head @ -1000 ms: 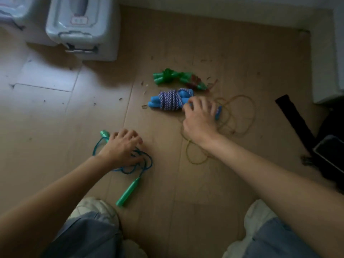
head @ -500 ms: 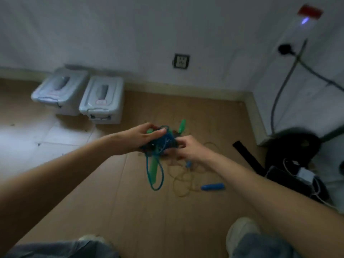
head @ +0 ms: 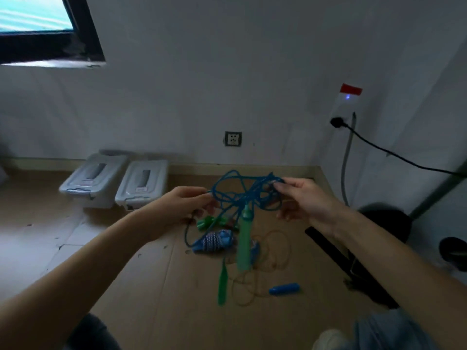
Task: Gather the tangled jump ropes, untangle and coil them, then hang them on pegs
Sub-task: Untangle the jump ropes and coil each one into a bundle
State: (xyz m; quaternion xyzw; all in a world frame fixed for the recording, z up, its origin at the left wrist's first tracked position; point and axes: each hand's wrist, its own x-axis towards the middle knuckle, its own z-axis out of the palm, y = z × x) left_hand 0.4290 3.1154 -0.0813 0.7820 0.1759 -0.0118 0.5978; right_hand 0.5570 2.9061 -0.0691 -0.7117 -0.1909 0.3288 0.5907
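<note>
Above the brown floor (head: 151, 286), the left hand (head: 182, 205) and right hand (head: 305, 198) each pinch the tangled blue jump rope (head: 240, 190), stretched between them, its two green handles (head: 244, 245) dangling. Below lie a coiled blue-and-white rope (head: 214, 239), a green bundle (head: 208, 222) and a loose tan cord (head: 273, 261) with a blue handle (head: 284, 289). Two grey lidded bins (head: 113, 181) stand against the wall's baseboard; bare floor opens leftward.

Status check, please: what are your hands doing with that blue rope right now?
Left hand and right hand pinch blue jump rope, tangled, green handles dangling. Other ropes on floor.
</note>
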